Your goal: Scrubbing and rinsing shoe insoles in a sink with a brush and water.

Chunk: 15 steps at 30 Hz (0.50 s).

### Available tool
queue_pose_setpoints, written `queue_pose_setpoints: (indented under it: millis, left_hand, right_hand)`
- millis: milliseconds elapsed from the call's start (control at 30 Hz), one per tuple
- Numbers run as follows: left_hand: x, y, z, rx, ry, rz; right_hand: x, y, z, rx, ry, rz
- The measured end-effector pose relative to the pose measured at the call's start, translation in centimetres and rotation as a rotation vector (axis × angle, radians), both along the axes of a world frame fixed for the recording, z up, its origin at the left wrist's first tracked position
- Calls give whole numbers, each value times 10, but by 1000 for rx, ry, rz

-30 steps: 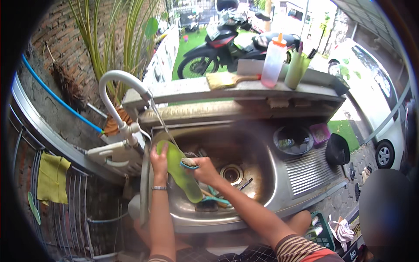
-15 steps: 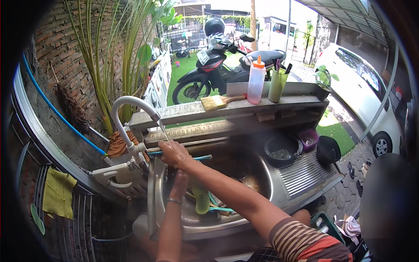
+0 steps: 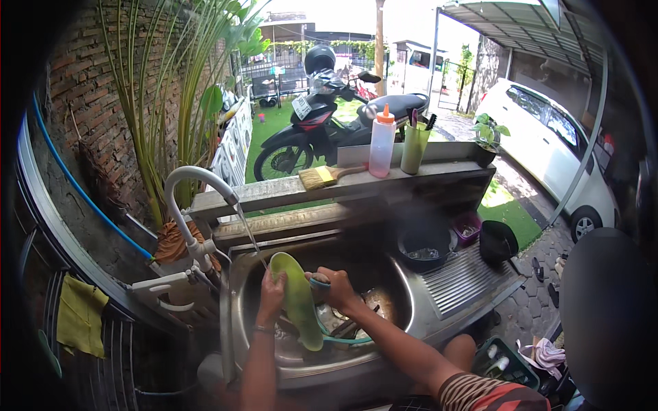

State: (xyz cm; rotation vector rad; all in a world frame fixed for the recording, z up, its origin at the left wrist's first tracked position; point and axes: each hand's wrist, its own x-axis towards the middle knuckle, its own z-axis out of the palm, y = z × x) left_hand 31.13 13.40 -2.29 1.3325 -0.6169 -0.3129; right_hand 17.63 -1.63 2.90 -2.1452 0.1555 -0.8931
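My left hand (image 3: 272, 293) holds a yellow-green shoe insole (image 3: 296, 301) upright over the steel sink (image 3: 408, 301), its fingers closed on the left edge. Just right of it, my right hand (image 3: 336, 289) is closed round a teal-handled tool (image 3: 319, 282). Only that tool's end shows, so its kind cannot be told. Water runs from the white curved tap (image 3: 195, 171) in a thin stream towards my left hand. Below my hands lies a thin teal strip (image 3: 343, 340) beside dark pieces, partly hidden by my right arm.
Right of the sink are a ribbed drainboard (image 3: 462, 288), black tub (image 3: 419, 245), purple basket (image 3: 468, 226) and black pot (image 3: 498, 241). Along the back ledge stand a flat brush (image 3: 322, 177), squeeze bottle (image 3: 382, 147) and green cup (image 3: 414, 151). A yellow cloth (image 3: 82, 315) hangs at left.
My hands have come away from the tap, down and apart over the sink. The insole has been raised from the basin into view. The teal-handled tool moved with my right hand.
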Motion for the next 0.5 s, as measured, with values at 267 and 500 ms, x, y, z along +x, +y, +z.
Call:
queue_pose_setpoints:
  millis: [267, 500]
  left_hand:
    - [-6, 14, 15, -222, 126, 88]
    - [-4, 9, 18, -328, 314, 204]
  right_hand:
    - [-1, 3, -39, 214, -97, 9]
    - [2, 4, -51, 25, 22, 87]
